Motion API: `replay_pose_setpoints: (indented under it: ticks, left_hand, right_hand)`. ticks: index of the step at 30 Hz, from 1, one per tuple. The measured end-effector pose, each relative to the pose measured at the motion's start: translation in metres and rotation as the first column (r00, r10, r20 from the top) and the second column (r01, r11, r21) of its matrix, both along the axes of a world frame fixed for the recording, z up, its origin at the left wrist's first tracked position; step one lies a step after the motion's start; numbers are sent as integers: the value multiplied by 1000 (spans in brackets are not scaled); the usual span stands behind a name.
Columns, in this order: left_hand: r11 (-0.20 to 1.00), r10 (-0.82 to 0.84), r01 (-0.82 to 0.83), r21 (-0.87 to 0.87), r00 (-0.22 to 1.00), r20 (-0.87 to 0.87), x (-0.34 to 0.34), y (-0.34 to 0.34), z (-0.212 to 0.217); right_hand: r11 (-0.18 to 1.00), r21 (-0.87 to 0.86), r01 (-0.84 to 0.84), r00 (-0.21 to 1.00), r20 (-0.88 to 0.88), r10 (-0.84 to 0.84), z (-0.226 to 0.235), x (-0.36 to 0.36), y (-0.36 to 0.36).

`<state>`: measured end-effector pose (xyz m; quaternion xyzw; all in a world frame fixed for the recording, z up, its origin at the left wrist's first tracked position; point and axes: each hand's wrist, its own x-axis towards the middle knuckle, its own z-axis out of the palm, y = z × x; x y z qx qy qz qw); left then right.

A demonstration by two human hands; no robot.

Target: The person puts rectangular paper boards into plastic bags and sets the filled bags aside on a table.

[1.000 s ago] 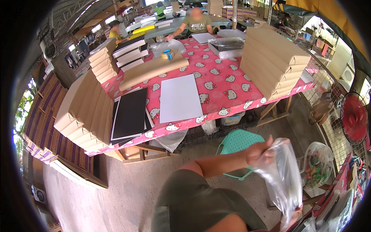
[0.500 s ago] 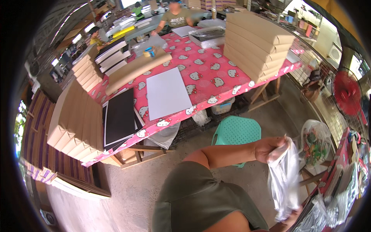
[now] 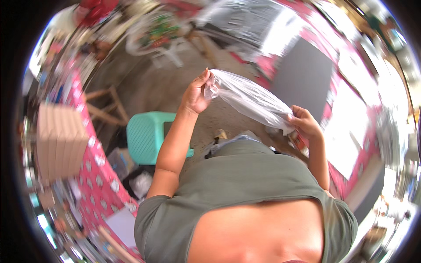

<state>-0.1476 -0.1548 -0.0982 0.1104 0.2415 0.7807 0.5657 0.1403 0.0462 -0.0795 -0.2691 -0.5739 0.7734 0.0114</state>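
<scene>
1. Left hand (image 3: pixel 195 94): raised w/ forearm up, fingers closed in a pinch on one end of a clear plastic bag (image 3: pixel 250 100); thumb & fingertips bunch the film at the top of the hand.
2. Right hand (image 3: pixel 305 123): closed fist-like around the bag's other end, lower than the left hand & nearer the body.
3. Bag: stretched taut betw. the two hands, slanting down from left hand to right; looks crumpled & see-through, contents can't be made out.
4. Below both hands: the person's olive-green shirt (image 3: pixel 245 184), filling the lower middle of the view.
5. Just below-left of the left forearm: teal plastic stool (image 3: pixel 144 138) on a grey concrete floor (image 3: pixel 149 90).
6. Well left of the left hand: stack of flat brown cardboard pieces (image 3: pixel 59 140) on a table w/ red patterned cloth (image 3: pixel 98 175).
7. Beyond the right hand, upper right: dark grey sheet (image 3: pixel 302 76) and a white sheet (image 3: pixel 351 127) lying on another red-clothed table; that area is blurred, detail unclear.
</scene>
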Motion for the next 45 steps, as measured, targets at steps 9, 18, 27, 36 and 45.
replay_pose_setpoints:
  ticks: [9, 18, 27, 36, 45]
  left_hand:
    - [857, 41, -414, -306, 648, -761, 164, 149, -59]
    - [813, -31, -567, -130, 181, -983, 162, 142, -83]
    - [825, -55, -420, -377, 605, -794, 160, 137, -32]
    - [847, -137, -457, -273, 309, -941, 147, 132, -61]
    - [848, -103, -459, -264, 347, -932, 153, 124, -35]
  right_hand:
    - [594, 513, 619, 674, 42, -738, -43, 163, 28]
    - [595, 762, 255, 738, 244, -629, -70, 142, 41]
    - [671, 684, 286, 701, 328, -634, -37, 137, 51]
    - [537, 803, 258, 622, 287, -729, -42, 116, 41]
    - [610, 514, 603, 659, 109, -744, -46, 143, 55]
